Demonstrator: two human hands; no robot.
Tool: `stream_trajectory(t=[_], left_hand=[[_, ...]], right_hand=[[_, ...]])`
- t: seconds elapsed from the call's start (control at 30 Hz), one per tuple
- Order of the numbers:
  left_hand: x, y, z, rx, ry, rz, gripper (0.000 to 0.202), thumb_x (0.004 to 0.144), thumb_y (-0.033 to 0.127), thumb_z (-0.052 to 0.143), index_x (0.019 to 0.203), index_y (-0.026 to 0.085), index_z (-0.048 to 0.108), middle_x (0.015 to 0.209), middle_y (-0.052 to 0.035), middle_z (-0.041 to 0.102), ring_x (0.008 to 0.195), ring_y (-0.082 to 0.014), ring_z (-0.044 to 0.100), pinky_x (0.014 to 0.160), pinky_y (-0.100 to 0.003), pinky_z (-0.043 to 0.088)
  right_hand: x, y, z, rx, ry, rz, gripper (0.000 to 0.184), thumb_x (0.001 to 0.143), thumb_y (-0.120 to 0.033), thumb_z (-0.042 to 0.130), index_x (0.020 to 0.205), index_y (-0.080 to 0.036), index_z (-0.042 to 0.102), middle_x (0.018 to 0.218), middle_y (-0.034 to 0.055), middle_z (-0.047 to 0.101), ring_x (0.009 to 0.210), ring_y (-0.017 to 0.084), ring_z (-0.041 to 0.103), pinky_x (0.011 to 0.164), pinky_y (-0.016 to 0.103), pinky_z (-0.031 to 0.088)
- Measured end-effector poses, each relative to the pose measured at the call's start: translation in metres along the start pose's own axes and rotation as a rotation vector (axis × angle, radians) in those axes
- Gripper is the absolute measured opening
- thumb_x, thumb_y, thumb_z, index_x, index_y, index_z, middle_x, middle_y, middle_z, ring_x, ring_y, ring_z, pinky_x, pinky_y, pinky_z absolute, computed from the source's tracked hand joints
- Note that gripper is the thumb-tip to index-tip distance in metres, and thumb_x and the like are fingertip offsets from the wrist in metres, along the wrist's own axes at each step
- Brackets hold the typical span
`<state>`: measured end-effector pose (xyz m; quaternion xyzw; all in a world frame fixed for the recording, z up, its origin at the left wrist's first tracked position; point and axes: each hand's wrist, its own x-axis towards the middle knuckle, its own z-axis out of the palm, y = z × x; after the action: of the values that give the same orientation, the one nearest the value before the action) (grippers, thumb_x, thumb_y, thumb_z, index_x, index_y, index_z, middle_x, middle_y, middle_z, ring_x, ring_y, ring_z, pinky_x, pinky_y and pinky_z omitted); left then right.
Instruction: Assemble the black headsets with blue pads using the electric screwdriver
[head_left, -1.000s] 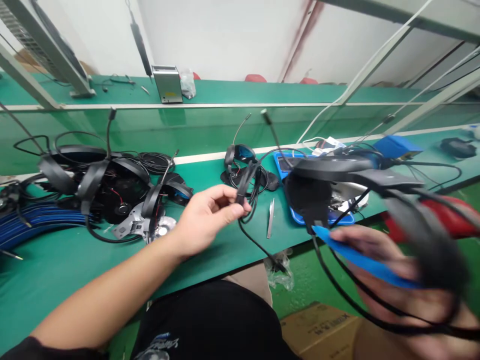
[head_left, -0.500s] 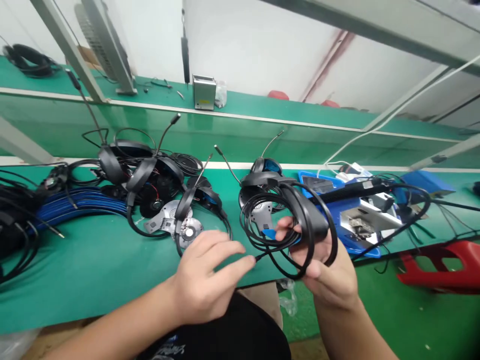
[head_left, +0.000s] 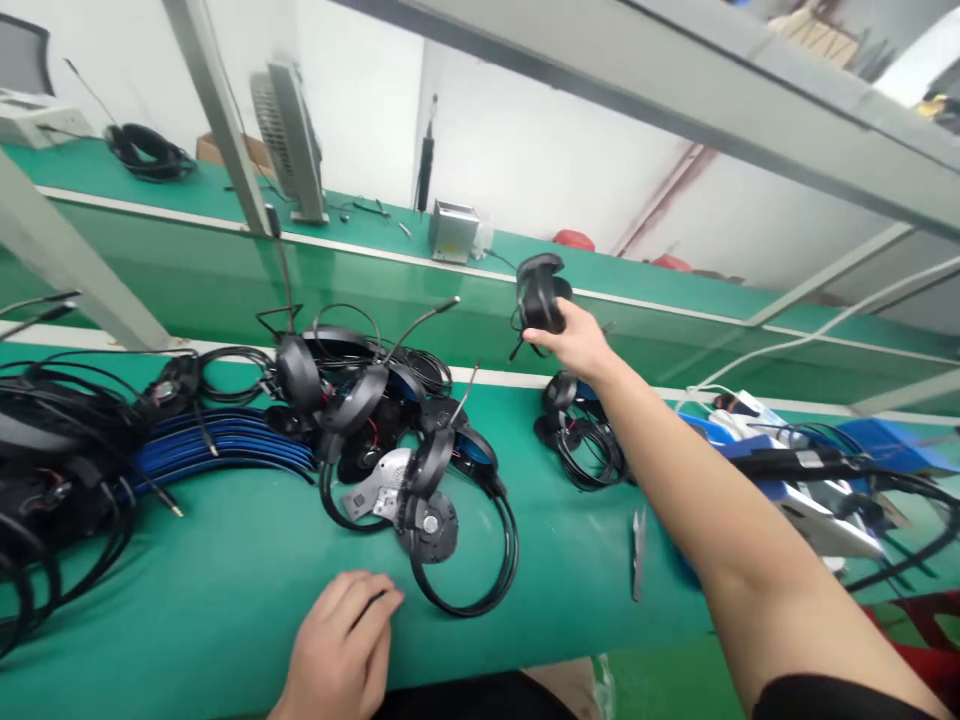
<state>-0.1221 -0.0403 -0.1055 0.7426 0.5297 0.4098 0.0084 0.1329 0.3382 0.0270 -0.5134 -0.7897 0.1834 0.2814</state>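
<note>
Hands well apart, right hand (head_left: 577,340) raised, gripping black headset (head_left: 540,295).
Left hand (head_left: 337,640) rests empty at worktop (head_left: 187,590) front edge, near tangled headsets (head_left: 360,395); grip held clear above.

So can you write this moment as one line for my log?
left hand: resting on green bench | right hand: holding black headset | nearby: steel tweezers

A green workbench (head_left: 187,620) holds headsets (head_left: 298,372) and blue cables (head_left: 225,445).

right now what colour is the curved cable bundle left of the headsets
The curved cable bundle is blue; head view.
</note>
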Motion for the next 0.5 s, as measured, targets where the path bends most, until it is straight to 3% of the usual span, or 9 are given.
stream_trajectory(t=[0.13,0.23,0.33,0.4,0.5], left_hand=[[0.0,0.001,0.0,-0.034,-0.013,-0.054,0.03,0.092,0.001,0.048,0.104,0.019,0.069,0.099,-0.0108,0.075,0.09,-0.0226,0.07,0.084,-0.037,0.061],[-0.003,0.004,0.003,-0.049,0.025,-0.101,0.031,0.091,0.0,0.047,0.101,0.019,0.069,0.096,-0.0111,0.074,0.086,-0.022,0.07,0.081,-0.037,0.062],[0.006,0.007,-0.004,-0.055,0.077,-0.135,0.029,0.092,0.0,0.047,0.097,0.019,0.068,0.091,-0.01,0.074,0.081,-0.0204,0.068,0.076,-0.034,0.062],[0.018,0.011,-0.025,-0.058,0.058,-0.141,0.029,0.093,0.001,0.048,0.097,0.02,0.069,0.09,-0.0089,0.075,0.08,-0.0194,0.069,0.075,-0.032,0.062],[0.024,0.032,-0.084,-0.117,-0.159,-0.121,0.025,0.098,0.007,0.052,0.102,0.021,0.071,0.096,-0.0065,0.077,0.085,-0.0173,0.071,0.082,-0.029,0.062]], right_hand=[[0.061,0.0,0.049,-0.232,-0.106,0.099,0.04,0.091,-0.044,0.075,0.119,-0.016,0.067,0.125,0.0107,0.07,0.118,0.028,0.065,0.107,0.052,0.053],[0.076,0.0,0.073,-0.339,-0.162,0.148,0.039,0.098,-0.043,0.066,0.129,-0.019,0.064,0.137,0.0109,0.063,0.122,0.026,0.064,0.104,0.051,0.056],[0.074,0.002,0.083,-0.377,-0.183,0.184,0.043,0.098,-0.043,0.066,0.133,-0.019,0.062,0.139,0.0111,0.062,0.123,0.027,0.063,0.104,0.052,0.056],[0.069,0.001,0.084,-0.364,-0.173,0.197,0.047,0.097,-0.043,0.068,0.136,-0.019,0.06,0.143,0.0119,0.06,0.129,0.029,0.06,0.108,0.056,0.053],[0.061,-0.005,0.075,-0.284,-0.133,0.179,0.066,0.084,-0.04,0.082,0.141,-0.018,0.058,0.151,0.0204,0.054,0.139,0.037,0.052,0.114,0.062,0.045]])
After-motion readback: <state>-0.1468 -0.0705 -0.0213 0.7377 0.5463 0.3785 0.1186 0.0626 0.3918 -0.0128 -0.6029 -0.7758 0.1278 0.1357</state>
